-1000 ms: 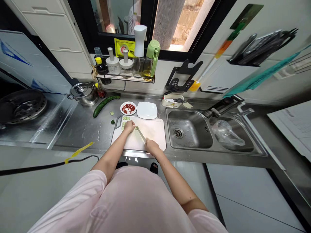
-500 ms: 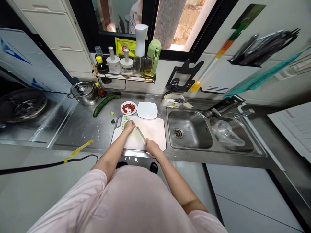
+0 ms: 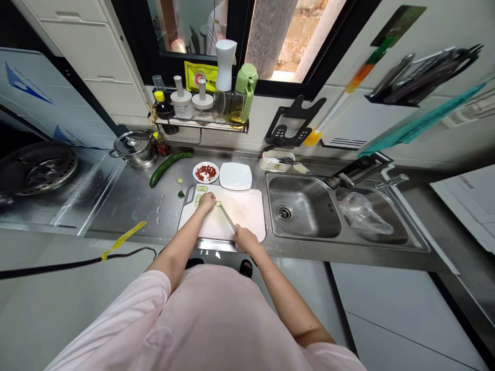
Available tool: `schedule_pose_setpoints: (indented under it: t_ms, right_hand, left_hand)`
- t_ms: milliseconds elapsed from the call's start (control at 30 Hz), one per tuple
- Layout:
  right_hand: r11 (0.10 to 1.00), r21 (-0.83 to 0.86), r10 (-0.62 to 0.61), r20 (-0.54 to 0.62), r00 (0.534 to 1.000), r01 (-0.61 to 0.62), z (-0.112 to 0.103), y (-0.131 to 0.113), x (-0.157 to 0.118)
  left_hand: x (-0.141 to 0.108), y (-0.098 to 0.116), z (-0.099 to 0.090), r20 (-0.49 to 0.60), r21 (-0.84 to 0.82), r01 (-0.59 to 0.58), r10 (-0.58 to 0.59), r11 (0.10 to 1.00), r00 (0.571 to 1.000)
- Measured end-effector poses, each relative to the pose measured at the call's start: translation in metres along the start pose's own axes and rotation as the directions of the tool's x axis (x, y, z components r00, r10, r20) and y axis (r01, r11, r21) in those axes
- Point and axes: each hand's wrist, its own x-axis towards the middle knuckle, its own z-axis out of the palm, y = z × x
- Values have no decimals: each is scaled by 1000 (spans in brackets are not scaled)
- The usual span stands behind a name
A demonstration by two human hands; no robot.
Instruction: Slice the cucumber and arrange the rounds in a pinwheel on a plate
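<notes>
My left hand (image 3: 207,202) rests on the cutting board, gripping a short piece of cucumber (image 3: 218,204) whose pale cut end shows beyond the fingers. My right hand (image 3: 246,238) is closed around the handle of a kitchen knife (image 3: 228,218), with the blade slanting up to that cut end. Thin cucumber slices (image 3: 199,198) lie in a small pile left of my left hand, on the white cutting board (image 3: 243,211). A whole cucumber (image 3: 170,167) lies on the steel counter (image 3: 124,211) behind the board.
Behind the board are a plate of chopped red chili (image 3: 205,172) and a white square plate (image 3: 235,175). A double steel sink (image 3: 303,206) lies right, with a plastic bag (image 3: 365,215) in one basin. A steel pot (image 3: 133,149) and a stove burner (image 3: 38,167) lie left.
My right hand and the knife have shifted slightly toward me and to the right. My left hand stays on the cucumber piece, and the whole view has drifted a little.
</notes>
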Motion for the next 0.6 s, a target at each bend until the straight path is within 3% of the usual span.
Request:
schedule_pose_setpoints:
  t_ms: [233, 600]
  right_hand:
    - [1000, 14, 22, 31, 999, -22, 0, 2, -9]
    - [1000, 19, 18, 6, 1000, -18, -6, -11, 2]
  left_hand:
    - [0, 0, 0, 5, 1, 11, -11, 1000, 1000]
    - [-6, 6, -8, 21, 0, 6, -6, 1000, 1000]
